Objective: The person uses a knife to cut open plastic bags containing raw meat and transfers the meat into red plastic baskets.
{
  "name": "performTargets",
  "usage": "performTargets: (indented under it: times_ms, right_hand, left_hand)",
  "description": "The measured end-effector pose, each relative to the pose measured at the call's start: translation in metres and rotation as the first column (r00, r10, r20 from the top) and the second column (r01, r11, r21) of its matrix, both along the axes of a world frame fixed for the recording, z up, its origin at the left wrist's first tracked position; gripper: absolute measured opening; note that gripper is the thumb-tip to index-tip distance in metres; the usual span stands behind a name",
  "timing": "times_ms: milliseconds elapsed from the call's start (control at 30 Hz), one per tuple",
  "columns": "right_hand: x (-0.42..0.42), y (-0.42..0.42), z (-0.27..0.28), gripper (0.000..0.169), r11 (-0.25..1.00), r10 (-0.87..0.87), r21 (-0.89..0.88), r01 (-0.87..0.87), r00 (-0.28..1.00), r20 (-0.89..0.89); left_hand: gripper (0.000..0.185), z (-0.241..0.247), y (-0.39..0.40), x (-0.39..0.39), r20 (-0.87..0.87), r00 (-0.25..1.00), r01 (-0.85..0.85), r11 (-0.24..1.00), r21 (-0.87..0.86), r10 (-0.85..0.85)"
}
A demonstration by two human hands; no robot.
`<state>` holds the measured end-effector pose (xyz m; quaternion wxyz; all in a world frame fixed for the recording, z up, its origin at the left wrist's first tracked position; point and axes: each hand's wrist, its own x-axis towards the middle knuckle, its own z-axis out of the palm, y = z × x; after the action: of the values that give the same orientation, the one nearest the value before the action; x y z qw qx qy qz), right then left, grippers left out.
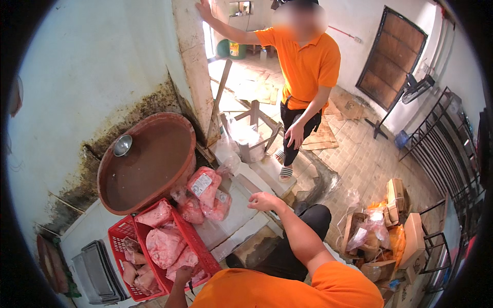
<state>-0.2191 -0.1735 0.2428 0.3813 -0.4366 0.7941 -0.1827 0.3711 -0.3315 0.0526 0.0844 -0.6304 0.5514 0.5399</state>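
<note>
My left hand (184, 273) reaches down into a red plastic crate (200, 246) at its near end. It meets large pieces of raw, fatty meat (165, 246) there, and its fingers are mostly hidden. A small dark item shows beside that wrist, too unclear to name. My right hand (264, 201) is held over the tiled ledge (215, 235), fingers loosely bent and apart, with nothing seen in it. To its left, several clear bags of raw meat (204, 188) bearing printed labels lie against a large reddish-brown tub (192, 161).
Murky water fills the tub, with a metal bowl (123, 145) in it. A second red crate (115, 231) holds meat cuts; grey trays (96, 273) are stacked beside it. A person in an orange shirt (308, 65) stands ahead. Cardboard boxes (412, 235) lie at right, near a metal rack (435, 134).
</note>
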Motion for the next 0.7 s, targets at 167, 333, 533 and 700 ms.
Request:
performTargets:
  times_ms: [167, 333, 533, 700]
  right_hand:
    - [0.001, -0.003, -0.006, 0.052, 1.000, 0.022, -0.020, -0.022, 1.000, -0.017]
    - [-0.001, -0.002, -0.010, 0.053, 0.998, 0.034, -0.046, -0.035, 0.999, -0.025]
    - [-0.002, 0.000, -0.017, 0.056, 1.000, 0.026, -0.006, -0.026, 0.999, -0.028]
    - [0.001, -0.001, -0.019, 0.060, 0.997, 0.080, 0.025, -0.078, 0.993, -0.083]
  left_hand:
    - [0.036, 0.008, 0.002, 0.004, -0.001, 1.000, 0.020, 1.000, -0.021, -0.020]
    - [0.036, 0.009, 0.010, 0.011, -0.019, 1.000, -0.006, 0.999, 0.047, 0.007]
    - [0.038, -0.006, 0.009, 0.016, -0.098, 0.992, -0.061, 0.986, 0.156, 0.077]
    - [0.036, 0.007, 0.003, 0.006, -0.007, 0.993, -0.113, 0.980, 0.165, 0.115]
